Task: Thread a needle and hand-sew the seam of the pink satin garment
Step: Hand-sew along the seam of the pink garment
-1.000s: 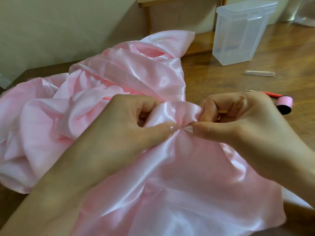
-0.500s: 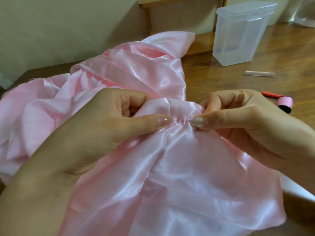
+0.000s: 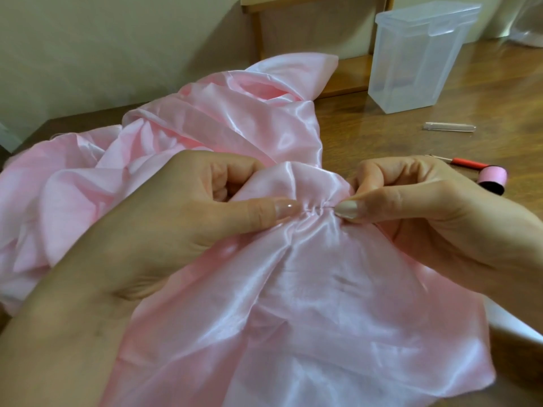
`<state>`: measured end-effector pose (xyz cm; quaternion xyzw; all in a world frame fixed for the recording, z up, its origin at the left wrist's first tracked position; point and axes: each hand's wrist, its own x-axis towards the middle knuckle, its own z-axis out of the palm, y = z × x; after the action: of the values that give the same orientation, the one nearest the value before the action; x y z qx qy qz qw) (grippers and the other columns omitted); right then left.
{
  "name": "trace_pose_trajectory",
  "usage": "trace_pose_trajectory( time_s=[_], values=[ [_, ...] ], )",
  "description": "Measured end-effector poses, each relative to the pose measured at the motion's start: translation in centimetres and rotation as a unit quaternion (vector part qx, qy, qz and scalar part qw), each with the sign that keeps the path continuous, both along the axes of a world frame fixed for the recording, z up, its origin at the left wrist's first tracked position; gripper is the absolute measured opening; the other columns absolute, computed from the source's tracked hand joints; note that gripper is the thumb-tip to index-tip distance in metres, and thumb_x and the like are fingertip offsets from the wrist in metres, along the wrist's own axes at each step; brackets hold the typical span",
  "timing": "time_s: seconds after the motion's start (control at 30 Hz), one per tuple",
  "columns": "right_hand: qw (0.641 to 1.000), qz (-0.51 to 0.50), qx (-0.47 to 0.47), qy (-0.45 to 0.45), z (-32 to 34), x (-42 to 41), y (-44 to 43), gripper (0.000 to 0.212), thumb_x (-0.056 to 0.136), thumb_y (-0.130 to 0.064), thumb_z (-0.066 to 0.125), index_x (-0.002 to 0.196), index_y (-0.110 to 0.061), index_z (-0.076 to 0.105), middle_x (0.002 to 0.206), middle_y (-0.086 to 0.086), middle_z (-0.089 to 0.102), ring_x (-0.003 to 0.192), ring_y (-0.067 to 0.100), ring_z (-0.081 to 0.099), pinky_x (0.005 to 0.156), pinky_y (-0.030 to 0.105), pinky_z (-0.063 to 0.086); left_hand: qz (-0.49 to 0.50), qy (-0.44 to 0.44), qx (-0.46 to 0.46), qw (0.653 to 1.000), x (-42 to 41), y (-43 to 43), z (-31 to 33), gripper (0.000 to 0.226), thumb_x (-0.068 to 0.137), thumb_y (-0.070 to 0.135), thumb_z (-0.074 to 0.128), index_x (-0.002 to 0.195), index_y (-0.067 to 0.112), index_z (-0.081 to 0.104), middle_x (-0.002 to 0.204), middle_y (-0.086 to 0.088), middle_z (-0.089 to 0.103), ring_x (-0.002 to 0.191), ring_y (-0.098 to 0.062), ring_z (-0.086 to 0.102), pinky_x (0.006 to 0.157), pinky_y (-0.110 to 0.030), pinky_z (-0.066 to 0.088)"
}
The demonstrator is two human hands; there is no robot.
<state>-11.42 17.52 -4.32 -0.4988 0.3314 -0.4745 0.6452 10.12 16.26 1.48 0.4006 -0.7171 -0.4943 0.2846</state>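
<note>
A: Lot one, pink satin garment. Lay where?
B: Spread over the wooden table, heaped toward the far left, draped low toward the wearer of the camera. Raised at the gathered seam, dead centre, between both hands.
A: Seam axis?
B: Ran left to right, thumb tip to thumb tip. Puckered into small pleats along that short stretch.
A: Left hand?
B: Pinched the fold from the left, thumb flat on the near face, fingers curled behind the cloth. Touched the pleats at the nail.
A: Right hand?
B: Pinched the right end of the pleats, thumb against forefinger, other fingers curled under. Gripped cloth for certain; could not tell whether a needle too.
A: Needle catalogued, then?
B: Not made out. Possibly a thin glint beside the right thumb, too small to enter. Thread likewise unseen.
A: Coming move?
B: Judged a draw rightward along the seam's axis, left pinch anchoring the pleats. Judged slippery; liable to slide if loosened.
A: Other lots?
B: Pink thread spool and red-handled tool just beyond the right hand; clear tube farther back; clear plastic box upright at the rear.
</note>
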Motion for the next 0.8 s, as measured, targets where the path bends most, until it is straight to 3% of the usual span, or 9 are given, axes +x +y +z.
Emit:
trace_pose_trajectory(
  time_s=[0.27, 0.4, 0.47, 0.53, 0.6, 0.73, 0.8],
  values=[
    [1.000, 0.013, 0.011, -0.004, -0.69, -0.36, -0.48, 0.020, 0.086, 0.012, 0.048, 0.076, 0.002, 0.062, 0.078, 0.019, 0.063, 0.071, 0.028, 0.062, 0.075, 0.043, 0.052, -0.007, -0.013, -0.009, 1.000, -0.02, 0.01, -0.01, 0.025, 0.056, 0.038, 0.076, 0.074, 0.021, 0.075, 0.067, 0.001, 0.071, 0.062, -0.008, 0.065, 0.060, -0.019, 0.053],
    [1.000, 0.008, 0.003, 0.005, -0.25, -0.14, -0.01, 0.011, 0.081, 0.010, 0.057, 0.074, 0.001, 0.062, 0.080, 0.019, 0.063, 0.075, 0.026, 0.064, 0.079, 0.040, 0.053, -0.004, -0.089, -0.056, 0.994, -0.39, -0.41, 0.02, 0.034, 0.057, 0.030, 0.073, 0.089, 0.019, 0.068, 0.075, -0.007, 0.072, 0.071, -0.025, 0.068, 0.074, -0.040, 0.056],
    [1.000, -0.009, -0.001, 0.016, -0.13, -0.06, 0.08, 0.010, 0.076, 0.011, 0.063, 0.073, 0.002, 0.060, 0.079, 0.019, 0.063, 0.076, 0.024, 0.064, 0.079, 0.038, 0.053, -0.009, -0.077, -0.053, 0.996, -0.50, -0.44, 0.06, 0.032, 0.058, 0.029, 0.070, 0.089, 0.021, 0.066, 0.070, 0.002, 0.070, 0.067, -0.013, 0.066, 0.069, -0.030, 0.055],
    [1.000, 0.004, 0.007, 0.003, -0.42, -0.05, -0.15, 0.015, 0.083, 0.010, 0.056, 0.076, -0.001, 0.063, 0.083, 0.019, 0.064, 0.077, 0.025, 0.065, 0.081, 0.041, 0.053, -0.014, -0.066, -0.046, 0.997, -0.53, -0.26, 0.13, 0.028, 0.059, 0.027, 0.069, 0.085, 0.021, 0.066, 0.067, 0.007, 0.068, 0.065, -0.006, 0.063, 0.063, -0.020, 0.053],
    [0.999, 0.018, 0.027, -0.022, -0.79, -0.04, -0.44, 0.025, 0.087, 0.010, 0.047, 0.081, -0.005, 0.066, 0.087, 0.017, 0.065, 0.080, 0.026, 0.065, 0.085, 0.045, 0.053, -0.016, -0.070, -0.045, 0.996, -0.45, -0.25, 0.22, 0.027, 0.059, 0.027, 0.069, 0.086, 0.022, 0.065, 0.066, 0.007, 0.068, 0.064, -0.004, 0.063, 0.063, -0.020, 0.053],
    [1.000, 0.011, 0.025, -0.005, -0.52, -0.16, -0.28, 0.024, 0.087, 0.012, 0.046, 0.080, -0.003, 0.064, 0.082, 0.015, 0.065, 0.077, 0.025, 0.064, 0.082, 0.042, 0.053, -0.008, -0.116, -0.063, 0.991, -0.11, -0.68, 0.31, 0.031, 0.062, 0.026, 0.068, 0.092, 0.017, 0.067, 0.079, -0.014, 0.071, 0.070, -0.018, 0.064, 0.075, -0.046, 0.055],
    [1.000, -0.004, 0.015, 0.018, -0.20, -0.25, -0.09, 0.022, 0.087, 0.013, 0.048, 0.081, -0.002, 0.063, 0.080, 0.014, 0.065, 0.076, 0.024, 0.064, 0.080, 0.041, 0.054, -0.007, -0.119, -0.066, 0.991, -0.11, -0.70, 0.31, 0.032, 0.062, 0.027, 0.068, 0.091, 0.012, 0.066, 0.080, -0.017, 0.069, 0.071, -0.021, 0.064, 0.076, -0.050, 0.053]
  ],
)
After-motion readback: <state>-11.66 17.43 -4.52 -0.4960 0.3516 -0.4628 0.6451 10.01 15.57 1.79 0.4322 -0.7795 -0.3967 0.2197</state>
